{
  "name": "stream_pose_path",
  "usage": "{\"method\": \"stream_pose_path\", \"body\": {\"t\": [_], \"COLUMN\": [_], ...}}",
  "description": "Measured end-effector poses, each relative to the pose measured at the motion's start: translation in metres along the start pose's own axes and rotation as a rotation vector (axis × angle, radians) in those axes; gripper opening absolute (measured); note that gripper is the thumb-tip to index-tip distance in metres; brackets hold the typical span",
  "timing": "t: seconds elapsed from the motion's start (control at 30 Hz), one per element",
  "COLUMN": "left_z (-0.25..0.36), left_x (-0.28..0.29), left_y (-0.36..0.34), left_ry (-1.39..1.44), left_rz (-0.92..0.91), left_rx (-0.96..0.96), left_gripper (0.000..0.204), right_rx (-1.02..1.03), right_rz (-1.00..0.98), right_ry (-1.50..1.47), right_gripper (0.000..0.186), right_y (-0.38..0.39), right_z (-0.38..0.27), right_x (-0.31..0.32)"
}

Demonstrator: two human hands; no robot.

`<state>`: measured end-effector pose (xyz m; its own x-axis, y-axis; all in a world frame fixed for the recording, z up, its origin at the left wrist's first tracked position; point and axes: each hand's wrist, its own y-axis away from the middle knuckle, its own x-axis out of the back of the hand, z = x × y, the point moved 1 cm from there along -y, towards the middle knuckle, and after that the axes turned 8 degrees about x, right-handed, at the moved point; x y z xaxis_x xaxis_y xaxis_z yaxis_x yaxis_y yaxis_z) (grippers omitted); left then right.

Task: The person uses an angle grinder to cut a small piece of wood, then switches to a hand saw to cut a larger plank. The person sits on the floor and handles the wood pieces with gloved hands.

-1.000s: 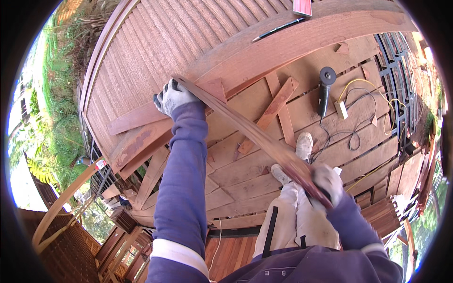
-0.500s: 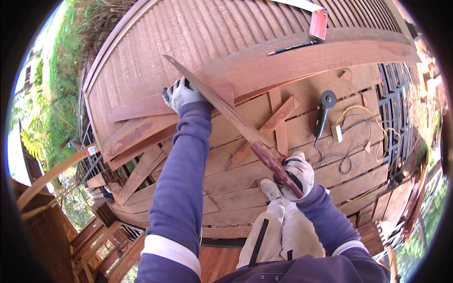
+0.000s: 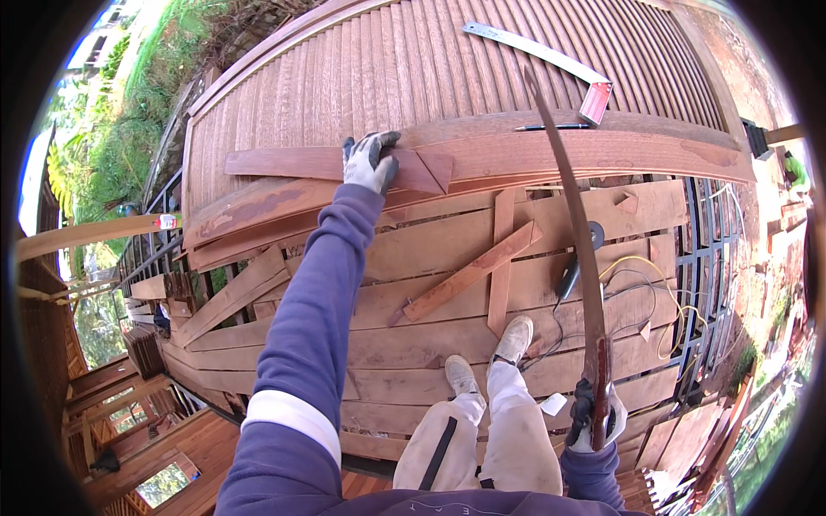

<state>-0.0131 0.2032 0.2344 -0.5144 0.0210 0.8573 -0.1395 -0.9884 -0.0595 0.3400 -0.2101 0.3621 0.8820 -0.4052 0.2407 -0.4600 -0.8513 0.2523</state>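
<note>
Reddish-brown timber dominates: the ribbed deck boards [image 3: 413, 69] look matt and grooved, while the loose planks [image 3: 447, 258] below show rougher, paler sawn faces. The left hand [image 3: 370, 161] wears a knitted cloth glove with a dark, apparently rubbery coating on the fingers [image 3: 383, 140], pressed on a smooth wedge-cut board [image 3: 335, 163]. The right hand [image 3: 594, 421], gloved alike, grips a thin, dull wooden strip [image 3: 572, 224]. A steel square [image 3: 533, 47] gleams pale and glossy. The sleeve [image 3: 314, 301] is soft purple cloth; the trousers [image 3: 482, 439] are dusty off-white fabric. A power tool [image 3: 578, 258] seems dark plastic, though small.
</note>
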Motion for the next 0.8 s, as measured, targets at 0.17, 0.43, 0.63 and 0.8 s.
{"method": "stream_pose_path", "body": {"t": [0.17,0.43,0.63,0.8], "left_z": [0.009,0.032,0.014,0.005], "left_x": [0.001,-0.012,0.010,0.020], "left_y": [0.008,0.021,0.027,0.025], "left_ry": [-0.128,-0.306,-0.277,-0.414], "left_rz": [0.088,0.320,0.001,-0.179], "left_rx": [0.002,0.027,-0.213,-0.298], "left_gripper": [0.025,0.020,0.065,0.105], "right_rx": [0.231,0.429,0.082,-0.032], "right_rz": [-0.164,-0.375,-0.143,0.065], "right_ry": [0.130,0.086,-0.014,-0.077], "right_gripper": [0.006,0.009,0.006,0.032], "right_y": [-0.011,-0.038,-0.020,-0.002], "right_z": [-0.016,-0.010,0.007,0.019], "right_x": [-0.012,-0.070,-0.027,0.027]}}
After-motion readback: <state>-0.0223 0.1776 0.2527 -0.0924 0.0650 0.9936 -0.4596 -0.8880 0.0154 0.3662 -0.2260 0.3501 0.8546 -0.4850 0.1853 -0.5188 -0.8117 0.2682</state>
